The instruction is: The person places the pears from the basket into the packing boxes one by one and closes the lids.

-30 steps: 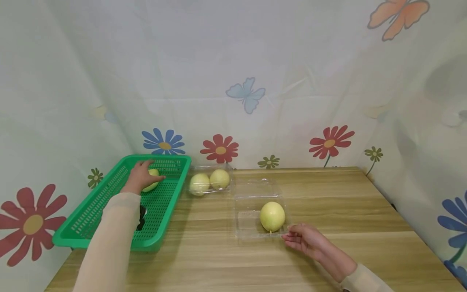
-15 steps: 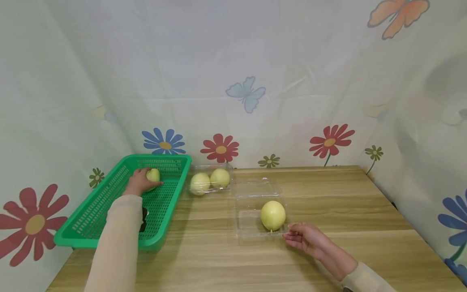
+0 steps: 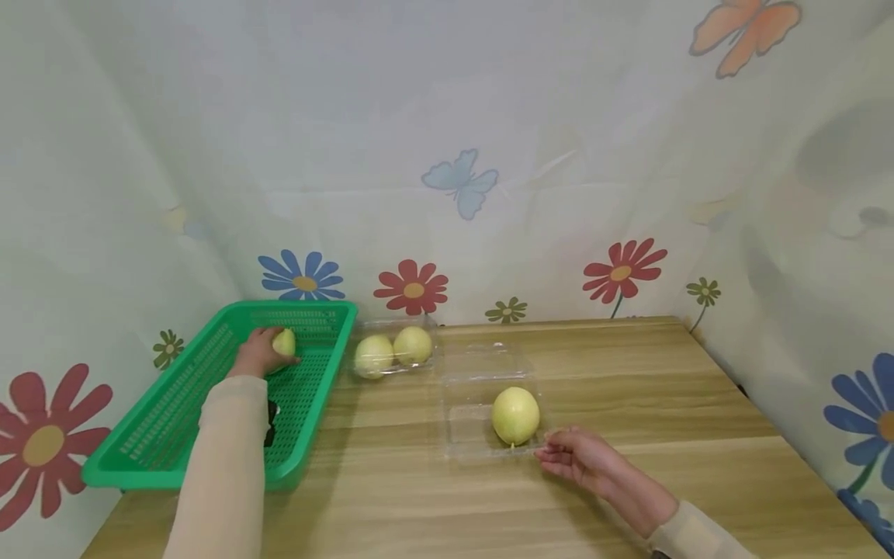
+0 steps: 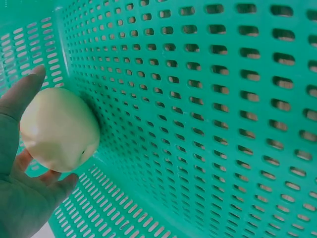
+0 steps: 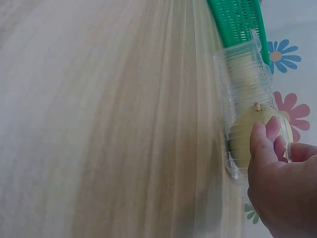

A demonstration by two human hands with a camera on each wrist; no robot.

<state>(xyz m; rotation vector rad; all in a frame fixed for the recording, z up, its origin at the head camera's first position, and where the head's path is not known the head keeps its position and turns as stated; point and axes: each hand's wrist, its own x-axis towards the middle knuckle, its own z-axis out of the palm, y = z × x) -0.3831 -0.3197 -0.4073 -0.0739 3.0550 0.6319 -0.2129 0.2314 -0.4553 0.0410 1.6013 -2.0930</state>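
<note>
Inside the green plastic basket [image 3: 317, 404], my left hand [image 3: 258, 353] holds a round yellow-green pear [image 3: 283, 341] near the far end. The left wrist view shows the thumb on one side of this pear [image 4: 59, 130] and the fingers [image 4: 62, 186] curled under the other, beside the slotted basket wall. On the table, my right hand [image 3: 583, 462] pinches the near right corner of a clear plastic clamshell box [image 3: 468, 427] between thumb and fingers. The box lies with its lid folded back. One pear [image 3: 515, 417] sits in its right half, stem toward me.
A closed clear box [image 3: 427, 366] with two pears stands at the back, beside the basket. A small black object [image 3: 270, 423] lies in the basket, partly behind the left sleeve. A flower-print curtain [image 3: 461, 256] hangs along the back and sides of the wooden table [image 3: 628, 380].
My left hand has lowered over the pear in the basket and its fingers have closed around it. The right hand keeps its pinch on the box corner. The head view has shifted slightly.
</note>
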